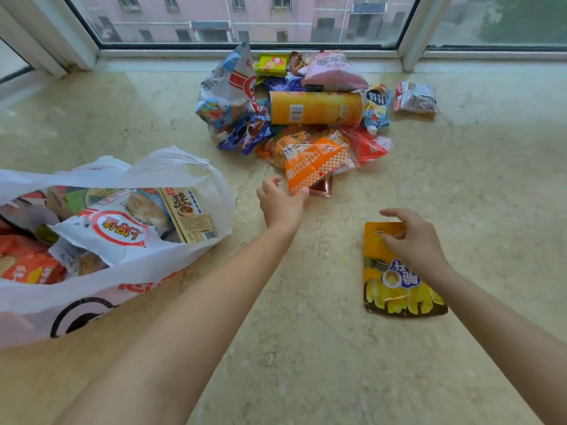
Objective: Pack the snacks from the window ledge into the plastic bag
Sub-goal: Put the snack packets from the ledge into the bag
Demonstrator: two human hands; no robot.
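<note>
Both hands reach out: left hand (280, 204) pinches orange packet (313, 162), right hand (412, 240) hovers loosely spread over yellow pouch (399, 289).

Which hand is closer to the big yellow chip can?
Left. The left hand pinches an orange packet just below the yellow can; the right hand is farther back, over a yellow pouch.

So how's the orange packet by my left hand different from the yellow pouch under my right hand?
The orange packet lies at the near edge of the snack pile, overlapping other wrappers; the yellow pouch lies alone, flat on the ledge. The left hand pinches the orange packet's corner; the right hand hovers over the yellow pouch's top. Both remain outside the plastic bag.
</note>
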